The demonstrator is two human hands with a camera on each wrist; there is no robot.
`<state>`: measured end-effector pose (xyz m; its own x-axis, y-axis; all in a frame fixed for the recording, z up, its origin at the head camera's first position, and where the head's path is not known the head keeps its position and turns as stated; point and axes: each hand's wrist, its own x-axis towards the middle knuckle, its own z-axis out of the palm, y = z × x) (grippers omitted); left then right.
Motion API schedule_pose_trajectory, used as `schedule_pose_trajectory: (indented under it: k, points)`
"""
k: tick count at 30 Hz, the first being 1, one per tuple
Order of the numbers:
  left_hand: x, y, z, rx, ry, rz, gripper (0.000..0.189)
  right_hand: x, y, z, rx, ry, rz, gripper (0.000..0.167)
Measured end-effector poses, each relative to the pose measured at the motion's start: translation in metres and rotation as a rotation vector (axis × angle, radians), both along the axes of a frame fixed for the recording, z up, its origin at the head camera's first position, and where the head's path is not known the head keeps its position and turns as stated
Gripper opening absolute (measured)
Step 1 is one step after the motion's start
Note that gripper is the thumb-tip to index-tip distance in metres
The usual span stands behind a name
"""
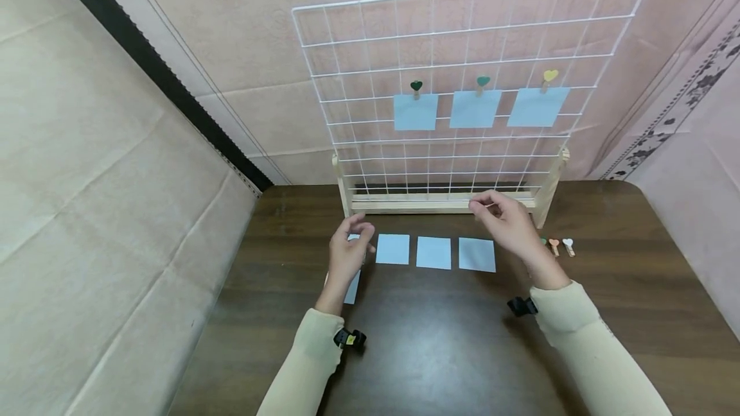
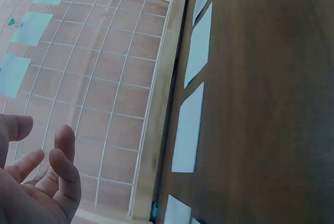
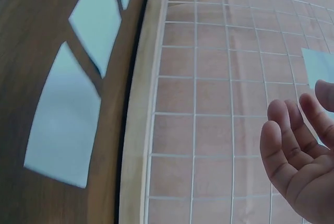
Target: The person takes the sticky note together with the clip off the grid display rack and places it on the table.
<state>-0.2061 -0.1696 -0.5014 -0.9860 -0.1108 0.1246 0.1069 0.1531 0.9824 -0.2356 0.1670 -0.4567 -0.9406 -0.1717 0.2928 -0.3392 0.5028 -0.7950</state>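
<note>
My left hand (image 1: 349, 255) hovers over the table's left side, fingers loosely bent, holding nothing. Beneath it, a blue paper square (image 1: 352, 289) is partly hidden. To its right lie three more blue squares in a row, among them the middle square (image 1: 433, 253). My right hand (image 1: 505, 223) is raised before the stand's wooden base (image 1: 405, 206); in the right wrist view its thumb and fingers are apart, with nothing visible between them. On the white wire grid (image 1: 451, 140) hang three blue squares, held by a dark green heart clip (image 1: 416, 86), a teal heart clip (image 1: 483, 81) and a yellow heart clip (image 1: 550, 75).
Beside my right wrist lie an orange heart clip (image 1: 554, 246), a white heart clip (image 1: 569, 246) and a green one mostly hidden by the arm. The grid stands at the back of the brown wooden table (image 1: 428, 352), with pale cloth (image 1: 144, 210) behind and at the sides.
</note>
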Motion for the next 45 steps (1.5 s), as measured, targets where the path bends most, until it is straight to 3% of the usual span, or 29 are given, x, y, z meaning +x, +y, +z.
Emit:
schedule_pose_trajectory:
  k: [12,22,29,39,45]
  points:
    - [-0.023,0.012,0.022,-0.003,0.024,-0.014,0.043,-0.014,-0.014,0.021,-0.088,0.027,0.000,0.030]
    - [-0.037,0.020,0.033,-0.024,0.069,-0.040,0.045,-0.026,-0.011,0.047,-0.142,0.038,0.004,0.032]
    - [-0.047,0.026,0.043,-0.051,0.110,-0.064,0.046,-0.036,-0.016,0.061,-0.126,0.044,-0.003,0.036]
    - [-0.059,0.030,0.051,-0.011,0.098,-0.070,0.039,-0.052,-0.021,0.071,-0.177,0.041,0.015,0.041]
    - [-0.069,0.029,0.059,-0.016,0.113,-0.074,0.040,-0.060,-0.026,0.086,-0.237,0.032,0.032,0.041]
